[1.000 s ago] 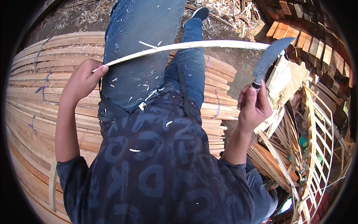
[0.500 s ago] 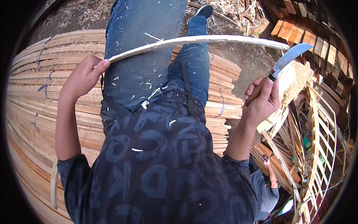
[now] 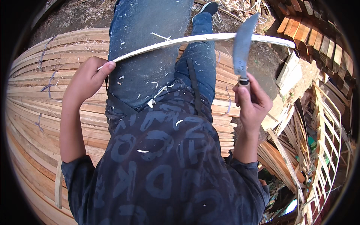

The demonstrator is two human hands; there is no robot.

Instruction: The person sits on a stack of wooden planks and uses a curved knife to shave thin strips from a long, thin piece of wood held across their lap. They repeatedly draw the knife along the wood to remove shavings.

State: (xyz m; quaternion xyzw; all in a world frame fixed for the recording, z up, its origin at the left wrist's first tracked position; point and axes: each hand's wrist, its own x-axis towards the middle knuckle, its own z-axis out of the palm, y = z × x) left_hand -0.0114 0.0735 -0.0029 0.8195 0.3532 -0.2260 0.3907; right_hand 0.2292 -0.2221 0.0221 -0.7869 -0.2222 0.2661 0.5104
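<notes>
Over the lap, left hand grips strip, right hand knife.

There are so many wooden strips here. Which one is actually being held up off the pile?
The long pale, peeled strip arching across the knees: the left hand grips its end, and the knife in the right hand crosses it. The others lie bundled flat.

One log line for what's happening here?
left hand: grips pale strip end | right hand: holds curved knife, blade on strip | seat: stacked slats
</notes>
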